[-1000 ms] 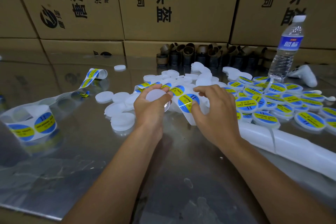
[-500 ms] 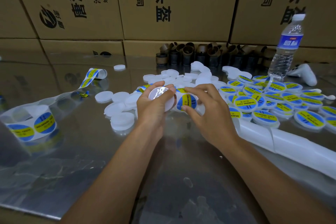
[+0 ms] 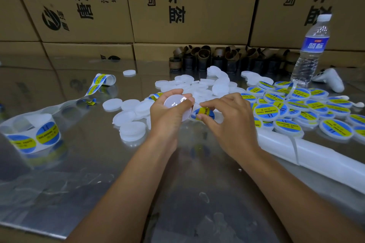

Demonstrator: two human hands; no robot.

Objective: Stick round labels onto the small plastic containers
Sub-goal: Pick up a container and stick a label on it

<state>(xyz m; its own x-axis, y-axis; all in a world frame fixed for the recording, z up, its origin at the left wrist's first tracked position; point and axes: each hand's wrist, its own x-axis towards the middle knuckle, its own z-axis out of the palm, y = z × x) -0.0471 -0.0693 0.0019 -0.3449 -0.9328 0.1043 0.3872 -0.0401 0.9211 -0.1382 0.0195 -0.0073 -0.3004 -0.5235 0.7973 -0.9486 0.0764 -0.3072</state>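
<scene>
My left hand [image 3: 167, 116] grips a small round translucent container [image 3: 175, 103], its flat face turned up toward me. Just right of it, my right hand [image 3: 227, 122] pinches a round blue and yellow label [image 3: 204, 113] by its edge, close beside the container. Unlabelled white containers [image 3: 130, 128] lie in a loose pile on the table behind and left of my hands. Labelled containers [image 3: 296, 108] are heaped to the right. A label roll [image 3: 31, 136] sits at the far left, its strip [image 3: 98, 83] running across the table.
The shiny metal table [image 3: 98, 183] reflects the cardboard boxes [image 3: 177, 6] stacked behind it. Brown cardboard cores [image 3: 217, 59] stand at the back. A water bottle [image 3: 312, 49] and a white handheld device [image 3: 329, 80] are at the right. White backing strip [image 3: 316, 152] trails along the right.
My right hand has peeled a label off the strip and brought it toward the container. My left hand has lifted and tilted the container slightly.
</scene>
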